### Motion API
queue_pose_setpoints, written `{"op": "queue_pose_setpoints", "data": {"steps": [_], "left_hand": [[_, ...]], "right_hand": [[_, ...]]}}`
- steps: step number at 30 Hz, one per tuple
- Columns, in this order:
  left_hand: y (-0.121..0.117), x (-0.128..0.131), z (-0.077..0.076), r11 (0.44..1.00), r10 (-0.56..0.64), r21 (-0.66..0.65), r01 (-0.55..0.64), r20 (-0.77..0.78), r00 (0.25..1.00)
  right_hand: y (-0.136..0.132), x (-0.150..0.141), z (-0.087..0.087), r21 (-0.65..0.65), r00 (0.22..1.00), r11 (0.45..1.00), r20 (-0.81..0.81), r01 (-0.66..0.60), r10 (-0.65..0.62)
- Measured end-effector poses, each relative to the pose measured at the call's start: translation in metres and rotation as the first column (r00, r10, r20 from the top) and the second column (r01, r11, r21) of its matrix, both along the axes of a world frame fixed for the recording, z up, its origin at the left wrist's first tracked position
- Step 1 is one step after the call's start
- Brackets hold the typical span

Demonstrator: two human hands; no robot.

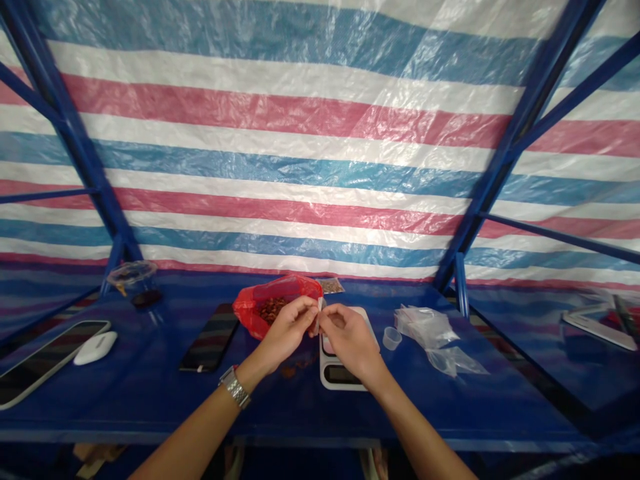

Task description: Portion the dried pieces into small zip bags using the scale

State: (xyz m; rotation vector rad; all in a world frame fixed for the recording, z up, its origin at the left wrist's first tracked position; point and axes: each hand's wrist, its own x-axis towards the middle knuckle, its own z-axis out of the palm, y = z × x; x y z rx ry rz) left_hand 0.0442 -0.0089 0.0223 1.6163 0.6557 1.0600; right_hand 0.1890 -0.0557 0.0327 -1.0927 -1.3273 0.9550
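In the middle of the head view, my left hand and my right hand meet fingertip to fingertip. Both pinch a small clear plastic bag, seen nearly edge-on and largely hidden by the fingers. Behind my left hand sits an open red plastic bag with brown dried bits inside. My right hand is above a white digital scale and covers much of its top. A small clear plastic cup stands just right of the scale.
Flat clear bags lie on the blue table at right. A filled packet lies behind the scale. Leftward are a black phone, another phone, a white case and a clear container. Blue posts flank a striped tarp.
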Motion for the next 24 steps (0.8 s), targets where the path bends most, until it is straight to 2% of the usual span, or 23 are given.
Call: {"op": "queue_pose_setpoints", "data": {"steps": [8, 13, 20, 24], "left_hand": [[-0.002, -0.001, -0.01, 0.998, -0.014, -0.063, 0.015, 0.007, 1.0], [-0.006, 0.001, -0.009, 0.998, 0.024, -0.062, -0.023, 0.012, 1.0], [-0.008, 0.0, -0.007, 0.992, 0.089, -0.097, -0.083, 0.059, 0.994], [-0.007, 0.0, -0.01, 0.988, 0.088, -0.13, -0.079, 0.069, 0.994]], "right_hand": [[0.006, -0.007, -0.014, 0.024, 0.996, 0.999, 0.086, 0.033, -0.035], [0.009, -0.011, -0.023, 0.071, 0.982, 0.996, 0.179, 0.05, -0.062], [0.005, -0.015, -0.015, 0.101, 0.986, 0.993, 0.146, 0.061, -0.076], [0.004, -0.013, -0.013, 0.127, 0.993, 0.992, 0.115, 0.02, -0.034]]}}
